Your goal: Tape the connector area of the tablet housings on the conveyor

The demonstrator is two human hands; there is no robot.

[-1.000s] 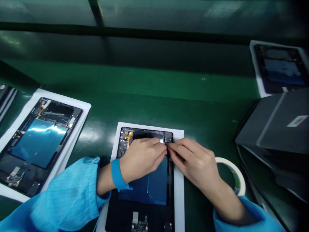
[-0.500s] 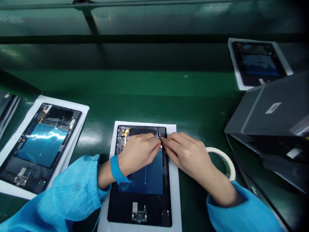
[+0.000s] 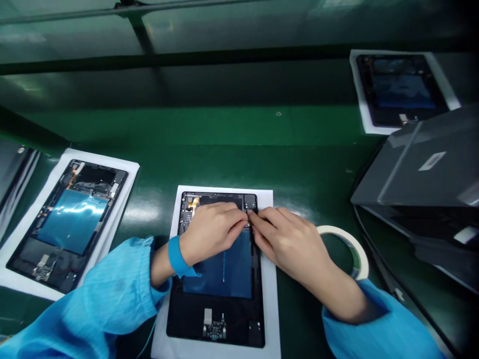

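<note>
A black tablet housing lies on a white paper sheet, with a blue battery panel in its middle. My left hand rests over the housing's upper part, a blue strap around the wrist. My right hand comes in from the right. The fingertips of both hands meet at the housing's upper right, near a small dark square part. Whatever lies between the fingertips is hidden. A white tape roll lies just beyond my right hand.
Two more tablet housings on paper lie nearby, one at left and one at the far right. A dark grey angular case stands at right. All of this sits on a green bench.
The whole view has shifted slightly with my head. My fingertips stay together at the housing's upper right, with no visible change in their hold.
</note>
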